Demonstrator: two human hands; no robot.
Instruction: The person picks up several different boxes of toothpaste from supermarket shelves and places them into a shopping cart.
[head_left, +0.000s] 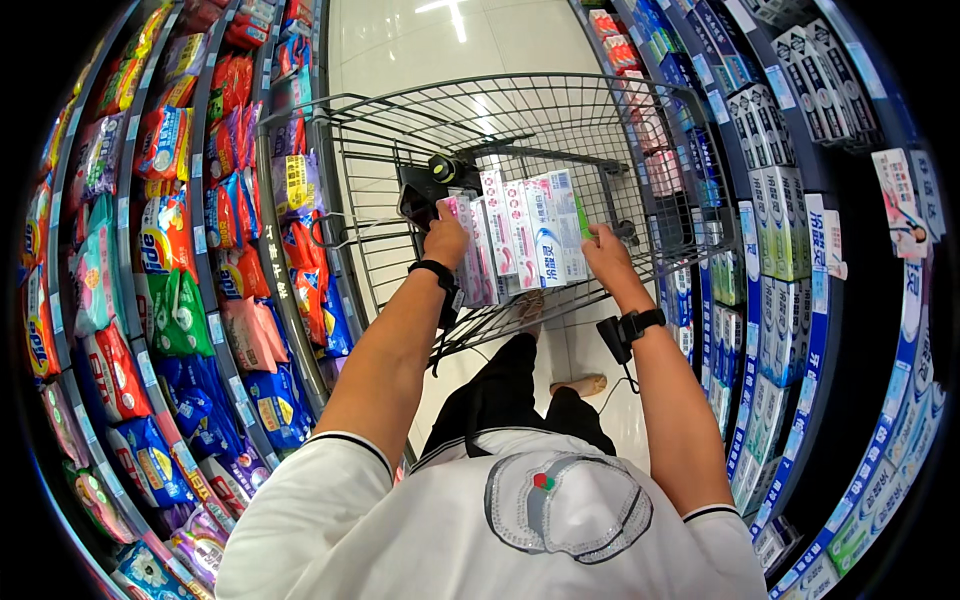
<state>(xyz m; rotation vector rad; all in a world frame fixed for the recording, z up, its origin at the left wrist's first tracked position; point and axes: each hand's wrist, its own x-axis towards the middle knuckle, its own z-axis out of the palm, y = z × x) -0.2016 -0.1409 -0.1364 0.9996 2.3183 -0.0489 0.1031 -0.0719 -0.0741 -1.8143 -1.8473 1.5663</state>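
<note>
Several toothpaste boxes (551, 225), white, pink and silver with printed writing, stand side by side at the near end of a wire shopping cart (600, 146). My left hand (448, 238) lies against the pink boxes (474, 262) at the row's left end; its grip is partly hidden. Beside its fingertips is a dark smartphone (417, 207). My right hand (611, 257) is at the row's right end, fingers bent and apart, beside a bright green item (582, 217). Whether it touches that item is unclear. Both wrists wear black straps with small devices.
Laundry detergent bags (166, 232) fill the shelves on the left. Toothpaste cartons (784, 217) line the right shelves, with price strips along the edges. A black device with a round yellow-ringed part (445, 169) sits in the cart. Pale tiled floor (405, 45) lies beyond it.
</note>
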